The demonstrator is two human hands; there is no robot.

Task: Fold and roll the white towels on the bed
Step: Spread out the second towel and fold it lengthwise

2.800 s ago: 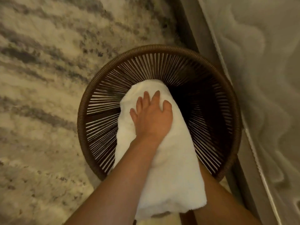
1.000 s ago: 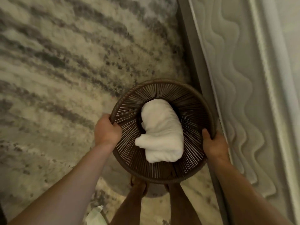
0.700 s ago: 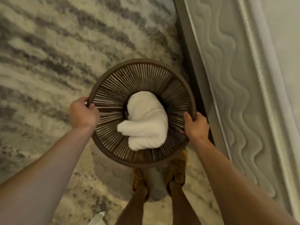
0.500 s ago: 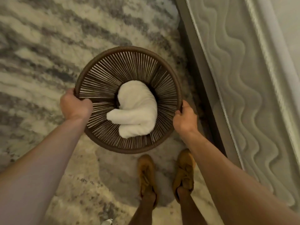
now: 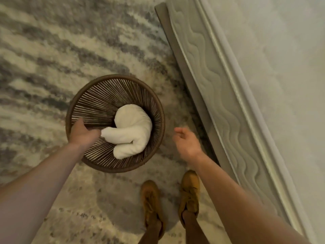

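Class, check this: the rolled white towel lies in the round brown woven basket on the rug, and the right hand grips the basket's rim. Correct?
No: the head view shows the right hand open beside the round brown woven basket, clear of its rim. The rolled white towel does lie in it.

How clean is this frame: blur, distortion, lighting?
Head view: dim, warm light; the right hand is motion-smeared; the left hand, white towel and basket read clearly; the wide angle slightly bows the mattress edge; a soft shadow falls on the rug before the shoes.
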